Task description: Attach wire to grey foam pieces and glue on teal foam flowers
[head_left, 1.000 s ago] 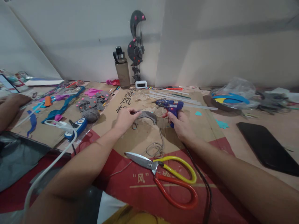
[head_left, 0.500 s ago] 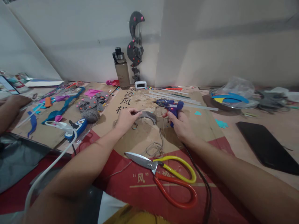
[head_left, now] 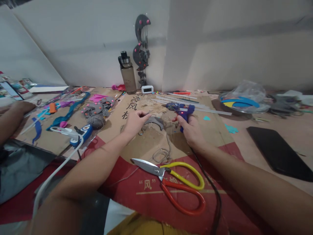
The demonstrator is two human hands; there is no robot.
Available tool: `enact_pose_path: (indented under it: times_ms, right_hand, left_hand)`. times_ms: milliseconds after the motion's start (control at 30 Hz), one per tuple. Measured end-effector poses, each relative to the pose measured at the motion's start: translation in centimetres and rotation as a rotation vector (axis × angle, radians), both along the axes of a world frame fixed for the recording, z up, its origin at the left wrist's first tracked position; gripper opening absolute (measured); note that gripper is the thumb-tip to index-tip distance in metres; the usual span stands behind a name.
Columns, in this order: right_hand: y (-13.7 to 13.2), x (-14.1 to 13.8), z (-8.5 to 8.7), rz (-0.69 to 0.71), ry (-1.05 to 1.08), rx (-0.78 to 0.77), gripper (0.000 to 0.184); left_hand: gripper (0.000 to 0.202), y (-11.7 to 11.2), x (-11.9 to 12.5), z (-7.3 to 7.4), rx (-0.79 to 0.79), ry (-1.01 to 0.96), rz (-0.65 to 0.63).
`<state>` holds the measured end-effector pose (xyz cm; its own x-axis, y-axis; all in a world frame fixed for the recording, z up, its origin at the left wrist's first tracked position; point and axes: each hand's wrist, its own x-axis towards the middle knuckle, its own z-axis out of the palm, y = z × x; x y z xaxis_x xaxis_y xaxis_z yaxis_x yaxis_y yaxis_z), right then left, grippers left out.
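My right hand (head_left: 193, 132) is wrapped round a blue glue gun (head_left: 184, 112) with a small red light lit, its nozzle pointing left. A dark cord trails from it toward me. My left hand (head_left: 134, 124) is closed in a pinch just above the left end of a grey crescent (head_left: 156, 121); what sits between the fingertips is too small to make out. Grey yarn (head_left: 161, 154) runs from the crescent's right end into a loose coil on the cardboard (head_left: 137, 147). Nearer to me lie large scissors (head_left: 158, 170) with one yellow and one red handle, blades partly apart.
Clear glue sticks (head_left: 207, 110) lie behind the glue gun. A bottle (head_left: 128, 78), a small white clock (head_left: 147, 89) and a hanging crescent ornament (head_left: 141, 55) are at the wall. A black phone-like slab (head_left: 278, 153) lies right. Another person's hand (head_left: 23, 107) rests far left.
My left fingertips have risen slightly and shifted right, off the crescent's left end. The glue gun has moved a little to the right in my right hand.
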<state>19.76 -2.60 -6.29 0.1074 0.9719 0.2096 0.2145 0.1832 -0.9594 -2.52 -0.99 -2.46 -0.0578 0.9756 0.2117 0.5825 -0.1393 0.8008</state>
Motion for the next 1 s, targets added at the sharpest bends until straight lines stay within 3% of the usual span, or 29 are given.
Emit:
enact_pose_path:
  times_ms: [233,433,833,1000]
  right_hand:
    - [-1.8,1.4,1.6,-0.004,-0.139,-0.022,0.029]
    - [-2.8,2.1,0.5,0.034,-0.273,-0.029,0.035]
    - [-2.4,2.3,-0.6,0.07,-0.31,-0.029,0.035]
    - [-2.5,2.4,-0.4,0.096,-0.294,-0.063,0.035]
  left_hand:
    - [0.021,0.0,1.8,-0.4,0.087,0.228,-0.128]
    - [0.019,-0.2,0.4,-1.8,0.103,0.443,-0.218]
    - [0.012,0.0,-0.1,-2.1,0.05,0.397,-0.34]
    - [0.012,-0.3,0.1,-1.8,0.123,0.364,-0.371]
